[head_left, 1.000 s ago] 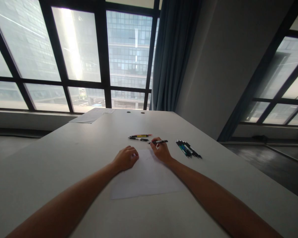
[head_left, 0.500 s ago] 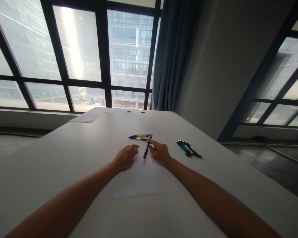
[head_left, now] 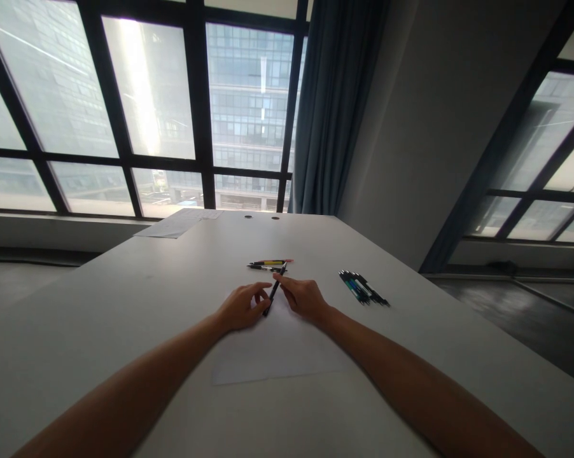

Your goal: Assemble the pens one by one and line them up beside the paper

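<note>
At the table's (head_left: 125, 305) middle, over the far edge of a white paper sheet (head_left: 277, 350), both hands meet on one black pen (head_left: 273, 291): right hand (head_left: 305, 297) pinches its upper end, left hand (head_left: 242, 307) fingertips close on its lower end, pen tilted. Just beyond lie a yellow pen (head_left: 269, 262) and a dark pen (head_left: 264, 268), side by side. Toward the right edge, a bunch of dark pens (head_left: 363, 287) lies loose. Printed sheets (head_left: 177, 223) sit at the far left corner. No containers in view
</note>
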The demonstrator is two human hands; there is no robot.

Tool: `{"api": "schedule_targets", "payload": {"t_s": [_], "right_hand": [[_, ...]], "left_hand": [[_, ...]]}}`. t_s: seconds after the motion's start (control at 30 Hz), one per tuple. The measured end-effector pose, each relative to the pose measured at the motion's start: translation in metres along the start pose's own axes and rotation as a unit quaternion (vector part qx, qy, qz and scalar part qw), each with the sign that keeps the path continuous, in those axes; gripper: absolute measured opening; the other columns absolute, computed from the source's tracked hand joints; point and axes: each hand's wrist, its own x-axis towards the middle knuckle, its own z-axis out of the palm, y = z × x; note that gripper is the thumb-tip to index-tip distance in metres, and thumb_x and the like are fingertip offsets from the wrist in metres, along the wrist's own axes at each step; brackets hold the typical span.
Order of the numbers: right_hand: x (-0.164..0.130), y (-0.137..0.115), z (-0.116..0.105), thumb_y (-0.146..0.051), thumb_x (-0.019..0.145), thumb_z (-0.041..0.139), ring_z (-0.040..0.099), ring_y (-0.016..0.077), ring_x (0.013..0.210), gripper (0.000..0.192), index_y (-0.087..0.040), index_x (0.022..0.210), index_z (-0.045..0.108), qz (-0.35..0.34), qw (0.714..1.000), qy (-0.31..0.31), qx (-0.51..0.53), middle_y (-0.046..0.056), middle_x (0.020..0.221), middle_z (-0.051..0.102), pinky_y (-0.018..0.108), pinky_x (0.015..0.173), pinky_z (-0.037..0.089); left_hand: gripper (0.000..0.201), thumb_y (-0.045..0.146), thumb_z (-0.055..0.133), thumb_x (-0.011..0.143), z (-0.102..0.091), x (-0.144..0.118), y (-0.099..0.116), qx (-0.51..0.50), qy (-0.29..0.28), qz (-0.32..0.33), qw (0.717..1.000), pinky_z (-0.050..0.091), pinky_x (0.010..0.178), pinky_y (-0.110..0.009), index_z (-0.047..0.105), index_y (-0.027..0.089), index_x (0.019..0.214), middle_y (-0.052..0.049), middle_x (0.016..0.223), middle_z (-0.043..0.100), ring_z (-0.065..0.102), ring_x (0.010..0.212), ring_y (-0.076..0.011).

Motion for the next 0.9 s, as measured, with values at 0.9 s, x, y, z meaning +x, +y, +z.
{"api": "schedule_targets", "payload": {"t_s": [0.9], "right_hand": [[0.003,-0.007,0.001,-0.039,0.102,0.03,0.055,0.0153,0.068,0.039,-0.019,0.081,0.056,0.039,0.998,0.024,0.04,0.004,0.077,0.062,0.027,0.065,0.038]], "left_hand": [[0.026,0.032,0.038,0.098,0.001,0.001,0.004,0.208,0.021,0.006,0.978,0.048,0.081,-0.032,0.057,0.023,0.114,-0.005,0.102,0.068,0.064,0.091,-0.0197]]}}
